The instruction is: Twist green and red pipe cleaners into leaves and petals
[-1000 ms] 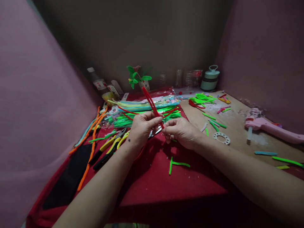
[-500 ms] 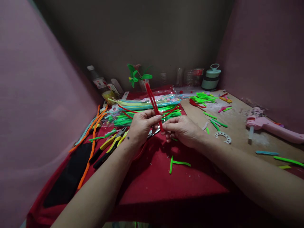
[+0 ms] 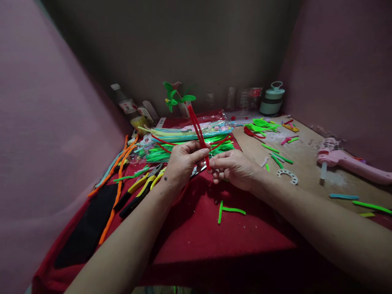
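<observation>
A red pipe cleaner (image 3: 197, 124), bent into a narrow upright loop, stands between my two hands above the red cloth. My left hand (image 3: 186, 161) pinches it around the middle between thumb and fingers. Lower down, my right hand (image 3: 231, 165) has its thumb and fingertips closed on the bottom end. Behind the hands lies a bundle of green pipe cleaners (image 3: 157, 155), with a clear bag of pale ones (image 3: 180, 134) beyond it. Part of a metal tool under the fingers is mostly hidden. Two short green pieces (image 3: 221, 212) lie on the cloth in front.
Pliers with yellow and black handles (image 3: 137, 194) and orange pipe cleaners (image 3: 118, 196) lie at the left. A pink glue gun (image 3: 346, 161), a white ring piece (image 3: 288, 177) and coloured scraps are on the board at right. A bottle (image 3: 127, 104) and a teal cup (image 3: 272, 100) stand behind.
Both hands keep nearly the same hold on the red pipe cleaner. The whole view has shifted very slightly; nothing else visibly moves.
</observation>
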`<state>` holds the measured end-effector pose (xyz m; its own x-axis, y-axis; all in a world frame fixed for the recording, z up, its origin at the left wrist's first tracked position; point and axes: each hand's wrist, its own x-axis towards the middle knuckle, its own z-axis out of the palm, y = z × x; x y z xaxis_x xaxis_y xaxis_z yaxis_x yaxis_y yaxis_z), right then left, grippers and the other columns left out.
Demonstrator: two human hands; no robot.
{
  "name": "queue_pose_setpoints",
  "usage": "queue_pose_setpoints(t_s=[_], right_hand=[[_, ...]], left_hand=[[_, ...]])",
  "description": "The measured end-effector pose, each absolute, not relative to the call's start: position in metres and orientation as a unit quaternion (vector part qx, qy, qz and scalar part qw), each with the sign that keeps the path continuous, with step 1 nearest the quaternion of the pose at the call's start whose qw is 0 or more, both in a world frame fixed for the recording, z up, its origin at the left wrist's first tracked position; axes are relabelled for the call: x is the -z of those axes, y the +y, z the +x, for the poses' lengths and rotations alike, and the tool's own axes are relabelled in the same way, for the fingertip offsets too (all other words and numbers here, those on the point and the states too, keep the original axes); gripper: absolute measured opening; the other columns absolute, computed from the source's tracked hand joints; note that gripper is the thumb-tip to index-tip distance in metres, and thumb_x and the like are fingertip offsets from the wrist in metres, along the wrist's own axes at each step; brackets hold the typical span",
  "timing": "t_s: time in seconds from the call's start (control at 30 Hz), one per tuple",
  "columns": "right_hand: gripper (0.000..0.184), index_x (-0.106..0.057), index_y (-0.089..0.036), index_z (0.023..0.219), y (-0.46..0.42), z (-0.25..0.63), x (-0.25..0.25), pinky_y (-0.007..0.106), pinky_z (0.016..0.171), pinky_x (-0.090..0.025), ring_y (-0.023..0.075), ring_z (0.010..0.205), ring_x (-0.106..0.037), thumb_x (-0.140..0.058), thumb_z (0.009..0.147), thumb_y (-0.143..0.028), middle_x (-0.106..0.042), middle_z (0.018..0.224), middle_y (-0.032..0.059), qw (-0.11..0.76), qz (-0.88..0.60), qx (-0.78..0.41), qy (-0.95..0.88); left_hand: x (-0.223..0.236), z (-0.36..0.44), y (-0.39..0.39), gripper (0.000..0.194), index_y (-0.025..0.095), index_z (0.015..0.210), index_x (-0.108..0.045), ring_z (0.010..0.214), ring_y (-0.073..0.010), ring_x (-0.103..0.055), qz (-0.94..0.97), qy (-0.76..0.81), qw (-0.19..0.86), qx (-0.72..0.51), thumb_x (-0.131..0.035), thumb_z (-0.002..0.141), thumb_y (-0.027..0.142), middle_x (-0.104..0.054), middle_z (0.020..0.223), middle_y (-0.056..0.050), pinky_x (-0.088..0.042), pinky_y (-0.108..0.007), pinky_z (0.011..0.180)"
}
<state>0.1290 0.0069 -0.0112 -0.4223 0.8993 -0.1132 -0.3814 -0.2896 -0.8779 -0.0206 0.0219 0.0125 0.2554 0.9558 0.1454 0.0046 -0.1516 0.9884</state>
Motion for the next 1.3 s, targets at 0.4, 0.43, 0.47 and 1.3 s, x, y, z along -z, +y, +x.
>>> queue_pose_setpoints(t_s=[0.4, 0.43, 0.47, 1.3], right_hand=[[0.006, -0.058, -0.013, 0.057, 0.005, 0.127, 0.010, 0.026, 0.046, -0.046, 0.0082, 0.044, -0.047, -0.063, 0.059, -0.011, -0.051, 0.050, -0.0027, 0.423, -0.320, -0.734, -0.424], [0.006, -0.057, -0.013, 0.056, 0.006, 0.127, 0.011, 0.026, 0.046, -0.045, 0.0081, 0.043, -0.046, -0.062, 0.058, -0.010, -0.050, 0.048, -0.0030, 0.423, -0.326, -0.726, -0.433], [0.006, -0.057, -0.014, 0.055, 0.006, 0.126, 0.011, 0.026, 0.046, -0.045, 0.0081, 0.042, -0.046, -0.061, 0.058, -0.010, -0.050, 0.048, -0.0031, 0.421, -0.332, -0.719, -0.443], [0.015, -0.052, -0.016, 0.055, -0.004, 0.123, -0.003, 0.021, 0.040, -0.030, 0.0067, 0.038, -0.043, -0.046, 0.062, -0.006, -0.050, 0.043, -0.0021, 0.393, -0.486, -0.507, -0.594]], left_hand=[[-0.013, -0.017, 0.020, 0.018, 0.013, 0.078, -0.067, 0.044, -0.0060, -0.045, 0.592, 0.406, 0.517, -0.465, -0.070, 0.065, 0.025, -0.057, 0.054, 0.002, -0.035, -0.020, 0.044], [-0.013, -0.016, 0.019, 0.018, 0.013, 0.077, -0.067, 0.044, -0.0061, -0.045, 0.592, 0.408, 0.518, -0.464, -0.070, 0.064, 0.025, -0.057, 0.054, 0.002, -0.035, -0.020, 0.044], [-0.014, -0.016, 0.019, 0.017, 0.012, 0.076, -0.067, 0.044, -0.0062, -0.045, 0.593, 0.410, 0.517, -0.461, -0.070, 0.064, 0.025, -0.057, 0.054, 0.002, -0.035, -0.020, 0.044], [-0.018, -0.013, 0.015, 0.012, 0.012, 0.067, -0.065, 0.040, -0.0061, -0.041, 0.610, 0.458, 0.477, -0.436, -0.067, 0.065, 0.024, -0.054, 0.049, 0.002, -0.028, -0.020, 0.040]])
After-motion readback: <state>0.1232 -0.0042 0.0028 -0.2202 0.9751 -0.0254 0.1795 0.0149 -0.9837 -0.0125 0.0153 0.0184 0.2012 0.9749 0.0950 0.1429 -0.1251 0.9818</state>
